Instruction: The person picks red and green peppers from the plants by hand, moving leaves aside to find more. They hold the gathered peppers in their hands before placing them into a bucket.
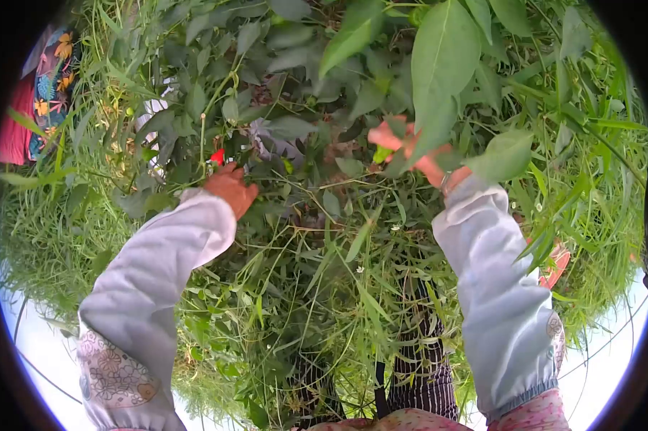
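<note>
My left hand [231, 190], back turned up, has its fingers curled down among the leaves at the left. A bright red pepper [217, 156] sticks out at its fingertips; the fingers' undersides are hidden. My right hand [426, 159] reaches into the plant at the right, slightly blurred and partly covered by a large leaf. Its visible fingers are stretched out and apart. Beside them shows a small yellow-green thing [381, 154], too blurred to name. Both forearms wear pale sleeves. Around the hands stand leafy pepper plants [281, 129].
Large leaves [444, 65] hang close in front at the upper right. Tall grass [597, 194] surrounds the plants. Striped trouser legs [421, 359] stand below. Flowered cloth [51, 86] shows at the far left, and an orange-red object [556, 264] lies behind my right sleeve.
</note>
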### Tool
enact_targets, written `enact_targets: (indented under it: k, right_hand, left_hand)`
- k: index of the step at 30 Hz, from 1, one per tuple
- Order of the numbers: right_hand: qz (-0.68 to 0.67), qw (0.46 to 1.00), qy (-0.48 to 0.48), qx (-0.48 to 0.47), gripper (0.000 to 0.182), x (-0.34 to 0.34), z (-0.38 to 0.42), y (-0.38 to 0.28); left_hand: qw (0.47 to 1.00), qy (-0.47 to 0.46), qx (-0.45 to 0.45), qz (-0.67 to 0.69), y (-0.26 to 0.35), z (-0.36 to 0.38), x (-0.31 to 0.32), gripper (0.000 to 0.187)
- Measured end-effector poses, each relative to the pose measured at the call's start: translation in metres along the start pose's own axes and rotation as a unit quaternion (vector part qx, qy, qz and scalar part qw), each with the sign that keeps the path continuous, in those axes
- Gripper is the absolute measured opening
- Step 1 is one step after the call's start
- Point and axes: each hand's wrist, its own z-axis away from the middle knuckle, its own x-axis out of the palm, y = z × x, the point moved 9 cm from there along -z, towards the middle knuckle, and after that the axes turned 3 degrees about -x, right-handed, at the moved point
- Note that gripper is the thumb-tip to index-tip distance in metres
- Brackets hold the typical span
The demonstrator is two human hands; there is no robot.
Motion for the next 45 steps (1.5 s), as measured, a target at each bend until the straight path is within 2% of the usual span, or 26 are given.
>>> enact_targets:
  k: [2, 3, 4, 5, 6, 8, 11, 13, 14, 15, 16, 18, 23, 27, 30, 33, 35, 36, 37, 40, 43, 45]
  right_hand:
    - [0.103, 0.991, -0.086, 0.029, 0.035, 0.011, -0.006, 0.049]
    - [0.179, 0.972, -0.146, 0.042, 0.038, 0.018, -0.003, 0.068]
    - [0.287, 0.946, -0.145, 0.032, 0.038, 0.027, 0.015, 0.054]
    - [0.392, 0.909, -0.143, 0.022, 0.039, 0.038, 0.036, 0.039]
    - [0.455, 0.876, -0.155, -0.040, 0.040, 0.046, 0.043, 0.048]
    - [0.507, 0.842, -0.182, -0.031, 0.038, 0.059, 0.059, 0.066]
    - [0.560, 0.810, -0.168, -0.045, 0.037, 0.054, 0.070, 0.076]
    - [0.551, 0.814, -0.178, -0.041, 0.038, 0.050, 0.073, 0.081]
    - [0.545, 0.817, -0.181, -0.040, 0.038, 0.049, 0.074, 0.082]
    - [0.552, 0.812, -0.186, -0.035, 0.038, 0.050, 0.075, 0.084]
    - [0.558, 0.808, -0.190, -0.030, 0.038, 0.051, 0.076, 0.085]
    - [0.577, 0.793, -0.197, -0.025, 0.038, 0.056, 0.078, 0.087]
    - [0.644, 0.730, -0.217, -0.075, 0.033, 0.081, 0.083, 0.077]
    - [0.610, 0.753, -0.151, -0.196, 0.032, 0.113, 0.088, 0.036]
    - [0.610, 0.743, -0.228, -0.154, 0.032, 0.147, 0.086, 0.045]
    - [0.638, 0.702, -0.317, -0.019, 0.036, 0.147, 0.088, 0.107]
    - [0.658, 0.676, -0.330, 0.018, 0.040, 0.132, 0.094, 0.143]
    - [0.668, 0.663, -0.336, 0.036, 0.043, 0.122, 0.097, 0.161]
    - [0.677, 0.657, -0.330, 0.032, 0.044, 0.116, 0.099, 0.169]
    - [0.687, 0.639, -0.342, 0.053, 0.036, 0.113, 0.107, 0.168]
    - [0.691, 0.632, -0.344, 0.063, 0.029, 0.112, 0.108, 0.168]
    - [0.696, 0.627, -0.344, 0.069, 0.027, 0.113, 0.109, 0.169]
  left_hand:
    - [0.976, -0.135, -0.092, 0.145, -0.009, -0.015, -0.016, 0.027]
    - [0.966, -0.052, -0.094, 0.236, -0.012, -0.032, -0.016, 0.031]
    - [0.941, 0.032, -0.094, 0.324, -0.018, -0.046, -0.017, 0.034]
    - [0.963, -0.108, -0.135, 0.207, -0.012, -0.059, -0.014, 0.049]
    - [0.967, -0.149, -0.146, 0.144, -0.003, -0.059, -0.024, 0.044]
    - [0.988, -0.045, -0.142, 0.030, 0.015, -0.095, 0.004, 0.036]
    - [0.972, 0.126, -0.143, 0.134, 0.050, -0.108, 0.048, 0.033]
    - [0.928, 0.054, -0.170, 0.326, 0.073, -0.114, 0.138, 0.043]
    - [0.892, 0.018, -0.182, 0.415, 0.080, -0.099, 0.144, 0.048]
    - [0.946, -0.062, -0.136, 0.288, 0.098, -0.084, 0.148, 0.048]
    - [0.977, -0.126, -0.070, 0.159, 0.111, -0.053, 0.113, 0.049]
    - [0.974, -0.162, -0.030, 0.156, 0.135, -0.027, 0.112, 0.049]
    - [0.960, -0.170, 0.000, 0.221, 0.176, -0.004, 0.112, 0.047]
    - [0.952, -0.168, 0.010, 0.254, 0.200, 0.003, 0.107, 0.047]
    - [0.942, -0.181, 0.024, 0.282, 0.217, 0.012, 0.103, 0.048]
    - [0.928, -0.193, 0.041, 0.315, 0.237, 0.025, 0.095, 0.048]
    - [0.920, -0.179, 0.047, 0.345, 0.252, 0.027, 0.091, 0.049]
    - [0.919, -0.157, 0.045, 0.359, 0.258, 0.029, 0.090, 0.049]
    - [0.910, 0.004, 0.025, 0.415, 0.279, 0.031, 0.116, 0.047]
    - [0.910, -0.043, -0.011, 0.411, 0.291, 0.033, 0.116, 0.044]
    - [0.922, -0.070, -0.006, 0.382, 0.270, 0.036, 0.096, 0.042]
    - [0.872, -0.106, -0.016, 0.478, 0.254, 0.040, 0.111, 0.045]
